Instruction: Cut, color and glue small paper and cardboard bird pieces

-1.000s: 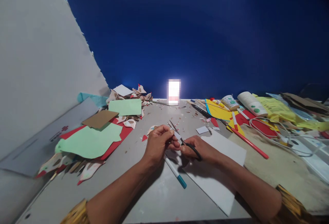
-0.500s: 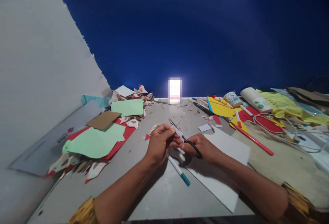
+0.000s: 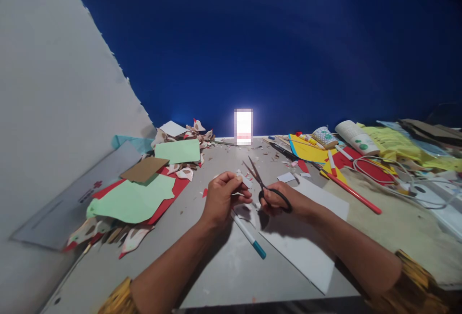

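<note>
My left hand is closed in a pinch on a small white paper piece held just above the table. My right hand grips black-handled scissors, whose blades stand apart and point up and away, just right of the paper piece. Under both hands lie a white sheet and a white pen with a teal cap.
Green, red and brown paper is piled at the left by a grey folder. At the right lie red pens, yellow and red sheets, a white tube, a patterned cup and cables. A bright screen stands at the back. Paper scraps litter the grey table.
The scissors have pulled back from the paper piece and their blades have opened wider. My right hand has shifted slightly right. My left hand still pinches the piece.
</note>
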A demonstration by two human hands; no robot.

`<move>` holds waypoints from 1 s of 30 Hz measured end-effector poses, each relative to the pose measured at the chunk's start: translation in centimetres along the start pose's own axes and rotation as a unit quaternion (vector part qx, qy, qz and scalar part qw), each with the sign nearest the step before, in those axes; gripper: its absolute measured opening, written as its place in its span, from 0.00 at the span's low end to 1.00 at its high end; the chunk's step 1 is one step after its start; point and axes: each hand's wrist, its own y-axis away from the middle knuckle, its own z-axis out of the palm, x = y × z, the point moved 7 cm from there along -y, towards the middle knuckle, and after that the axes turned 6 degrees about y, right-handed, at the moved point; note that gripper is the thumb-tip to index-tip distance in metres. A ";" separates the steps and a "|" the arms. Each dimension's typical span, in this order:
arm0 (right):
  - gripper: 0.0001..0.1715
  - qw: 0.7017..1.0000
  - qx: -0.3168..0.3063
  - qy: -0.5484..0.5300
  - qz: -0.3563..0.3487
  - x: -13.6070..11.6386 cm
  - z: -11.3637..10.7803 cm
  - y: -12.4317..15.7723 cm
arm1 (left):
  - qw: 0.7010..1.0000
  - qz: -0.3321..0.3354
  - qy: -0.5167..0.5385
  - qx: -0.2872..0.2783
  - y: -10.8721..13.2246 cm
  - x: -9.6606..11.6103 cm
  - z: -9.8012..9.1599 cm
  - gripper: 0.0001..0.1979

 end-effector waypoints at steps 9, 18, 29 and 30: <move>0.25 0.997 -0.053 0.052 -0.007 -0.1 0.5 0.4 | 0.997 0.031 -0.075 0.017 0.3 1.5 0.2 0.12; 0.30 0.996 -0.046 0.074 0.007 -0.6 0.2 0.5 | 0.996 0.043 -0.083 0.018 0.3 1.6 0.0 0.11; 0.30 0.994 -0.014 0.099 0.038 -0.1 0.2 0.5 | 0.992 0.049 -0.116 0.020 0.7 2.3 0.1 0.10; 0.30 0.994 -0.006 0.099 0.041 -0.2 0.2 0.5 | 0.992 0.049 -0.115 0.020 0.7 2.3 0.1 0.10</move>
